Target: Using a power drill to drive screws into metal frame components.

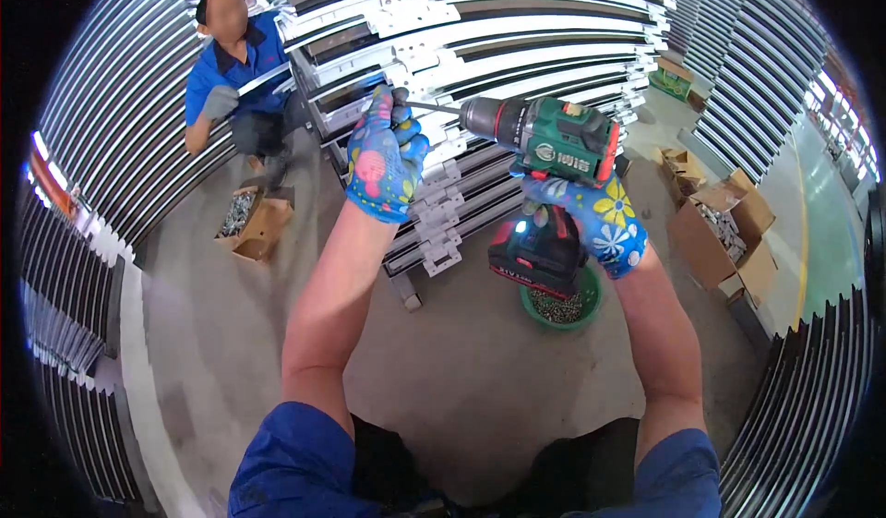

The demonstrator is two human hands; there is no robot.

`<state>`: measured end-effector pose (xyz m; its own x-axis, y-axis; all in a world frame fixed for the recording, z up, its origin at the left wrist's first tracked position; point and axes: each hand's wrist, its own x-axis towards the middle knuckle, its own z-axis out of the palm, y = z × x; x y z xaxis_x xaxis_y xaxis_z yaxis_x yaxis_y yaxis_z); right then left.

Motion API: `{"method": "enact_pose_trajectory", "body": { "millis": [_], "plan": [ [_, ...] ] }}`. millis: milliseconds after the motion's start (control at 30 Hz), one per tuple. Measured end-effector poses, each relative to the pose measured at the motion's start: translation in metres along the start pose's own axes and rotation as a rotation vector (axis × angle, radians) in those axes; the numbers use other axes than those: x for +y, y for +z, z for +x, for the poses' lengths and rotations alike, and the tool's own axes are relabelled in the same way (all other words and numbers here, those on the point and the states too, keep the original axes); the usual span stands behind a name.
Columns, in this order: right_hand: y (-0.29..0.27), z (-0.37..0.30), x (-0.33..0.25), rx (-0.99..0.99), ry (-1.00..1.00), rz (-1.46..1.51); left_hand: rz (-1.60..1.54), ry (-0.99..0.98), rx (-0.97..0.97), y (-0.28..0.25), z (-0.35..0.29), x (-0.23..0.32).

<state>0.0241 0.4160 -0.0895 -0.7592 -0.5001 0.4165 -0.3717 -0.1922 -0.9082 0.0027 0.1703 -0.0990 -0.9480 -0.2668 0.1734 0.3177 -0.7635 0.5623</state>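
In a blue flowered glove, my right hand (591,218) grips the handle of a green and black cordless drill (563,139). The drill's battery hangs below that hand, and its long thin bit (432,106) points left. My left hand (383,158), gloved alike, is closed with thumb and fingers together near the bit's tip; whatever it pinches is too small or hidden to make out. Both hands are in front of a stack of long silvery metal rails (443,195) with white brackets on their ends.
A green bowl of small screws (591,301) stands on the floor below the drill. Open cardboard boxes of metal parts (701,246) are at the right, another box (263,227) at the left. A crouching co-worker (242,66) in blue holds a rail at the far left. More rails (766,66) stand around.
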Motion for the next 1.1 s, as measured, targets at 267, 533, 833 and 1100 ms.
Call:
{"method": "enact_pose_trajectory", "body": {
  "millis": [267, 533, 833, 1100],
  "plan": [
    [-0.007, 0.007, 0.028, -0.027, 0.063, -0.017, 0.076, -0.029, 0.13, -0.013, -0.003, -0.008],
    [-0.005, 0.005, 0.024, -0.028, 0.157, -0.062, 0.03, -0.005, 0.241, -0.016, 0.002, -0.012],
    [-0.004, 0.005, 0.036, 0.068, 0.083, -0.013, 0.18, 0.026, 0.16, -0.01, -0.004, -0.012],
    [-0.015, 0.004, 0.039, 0.032, 0.143, -0.036, 0.417, -0.14, -0.011, -0.02, -0.002, 0.009]
  ]
}}
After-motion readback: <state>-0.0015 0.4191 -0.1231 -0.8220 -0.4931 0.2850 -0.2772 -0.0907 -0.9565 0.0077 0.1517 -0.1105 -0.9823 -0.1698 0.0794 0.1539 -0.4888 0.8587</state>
